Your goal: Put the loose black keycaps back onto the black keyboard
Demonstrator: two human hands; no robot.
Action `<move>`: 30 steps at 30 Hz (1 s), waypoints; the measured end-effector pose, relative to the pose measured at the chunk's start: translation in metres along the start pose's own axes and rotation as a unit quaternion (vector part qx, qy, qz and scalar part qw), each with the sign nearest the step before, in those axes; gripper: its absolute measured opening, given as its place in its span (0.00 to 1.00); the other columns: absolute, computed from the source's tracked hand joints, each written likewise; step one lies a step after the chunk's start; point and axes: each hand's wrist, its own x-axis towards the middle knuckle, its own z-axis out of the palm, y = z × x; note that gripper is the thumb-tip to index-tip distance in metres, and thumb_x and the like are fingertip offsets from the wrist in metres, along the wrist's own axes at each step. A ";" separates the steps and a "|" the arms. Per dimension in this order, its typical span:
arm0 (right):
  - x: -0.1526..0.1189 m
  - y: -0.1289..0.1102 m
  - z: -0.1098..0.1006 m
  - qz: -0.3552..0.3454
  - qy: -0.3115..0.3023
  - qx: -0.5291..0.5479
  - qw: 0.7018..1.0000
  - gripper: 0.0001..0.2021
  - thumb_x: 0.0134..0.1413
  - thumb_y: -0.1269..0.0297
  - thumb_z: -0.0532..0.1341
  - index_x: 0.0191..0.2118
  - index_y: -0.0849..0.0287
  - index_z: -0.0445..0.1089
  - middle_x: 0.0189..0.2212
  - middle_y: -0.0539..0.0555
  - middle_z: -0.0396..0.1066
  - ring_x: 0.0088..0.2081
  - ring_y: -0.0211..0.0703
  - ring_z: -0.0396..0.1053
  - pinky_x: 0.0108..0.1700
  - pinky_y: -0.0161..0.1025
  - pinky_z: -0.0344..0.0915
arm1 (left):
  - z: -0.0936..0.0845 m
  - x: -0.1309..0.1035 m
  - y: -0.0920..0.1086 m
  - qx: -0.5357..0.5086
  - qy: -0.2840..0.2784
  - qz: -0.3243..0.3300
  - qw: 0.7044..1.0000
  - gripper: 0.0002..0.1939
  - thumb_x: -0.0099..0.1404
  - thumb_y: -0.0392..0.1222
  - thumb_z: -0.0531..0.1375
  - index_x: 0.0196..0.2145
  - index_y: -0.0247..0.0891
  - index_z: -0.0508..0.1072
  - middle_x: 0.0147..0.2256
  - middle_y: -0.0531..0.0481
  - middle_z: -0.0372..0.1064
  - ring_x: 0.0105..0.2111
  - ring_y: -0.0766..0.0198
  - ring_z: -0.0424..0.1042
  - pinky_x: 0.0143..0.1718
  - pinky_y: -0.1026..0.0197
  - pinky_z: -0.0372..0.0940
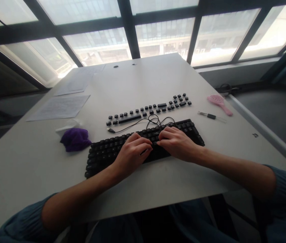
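A black keyboard (105, 157) lies on the white table, tilted a little, its right end farther from me. Over its middle, my left hand (135, 148) is bent with thumb and fingertips drawn together at the keys. Just to the right, my right hand (174, 141) rests on the keyboard with curled fingers, its thumb and forefinger pinched close to the left fingertips. Whatever is between the fingers of either hand is too small or hidden to make out. Behind the keyboard, several loose black keycaps stand in rows, with a long space bar (130, 118) among them.
A black USB cable (130, 127) loops behind the keyboard. To the left are a purple cloth (75, 139) and paper sheets (59, 107). At the right lie a wire keycap puller (211, 116) and a pink hairbrush (220, 103). The table edge (158, 206) runs near my body.
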 end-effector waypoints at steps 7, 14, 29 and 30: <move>0.000 0.000 -0.001 0.005 -0.002 0.009 1.000 0.08 0.66 0.72 0.60 0.36 0.59 0.76 0.38 0.55 0.73 0.41 0.45 0.63 0.42 0.41 0.57 | 0.001 -0.002 -0.003 0.015 0.027 0.003 1.000 0.03 0.68 0.36 0.64 0.39 0.40 0.78 0.40 0.50 0.79 0.36 0.62 0.67 0.39 0.58 0.68; 0.000 0.001 -0.001 0.012 -0.006 0.017 1.000 0.09 0.66 0.72 0.60 0.35 0.59 0.76 0.38 0.56 0.72 0.41 0.45 0.62 0.43 0.42 0.56 | 0.000 -0.002 -0.005 0.029 0.013 0.007 0.999 0.02 0.68 0.37 0.65 0.37 0.41 0.80 0.39 0.50 0.80 0.35 0.61 0.69 0.38 0.56 0.69; 0.002 0.000 -0.001 0.016 -0.009 0.006 1.000 0.10 0.67 0.70 0.60 0.34 0.59 0.76 0.38 0.56 0.72 0.41 0.45 0.62 0.44 0.42 0.56 | 0.002 -0.001 -0.001 0.065 0.033 -0.004 0.997 0.02 0.67 0.38 0.66 0.38 0.41 0.81 0.39 0.48 0.78 0.38 0.59 0.71 0.42 0.54 0.70; 0.002 0.000 -0.001 0.017 -0.008 0.004 1.000 0.10 0.67 0.71 0.59 0.34 0.59 0.76 0.38 0.56 0.72 0.41 0.45 0.62 0.44 0.42 0.56 | 0.001 -0.001 0.000 0.058 0.036 -0.005 0.998 0.02 0.67 0.38 0.66 0.37 0.42 0.81 0.38 0.49 0.78 0.37 0.60 0.71 0.41 0.54 0.70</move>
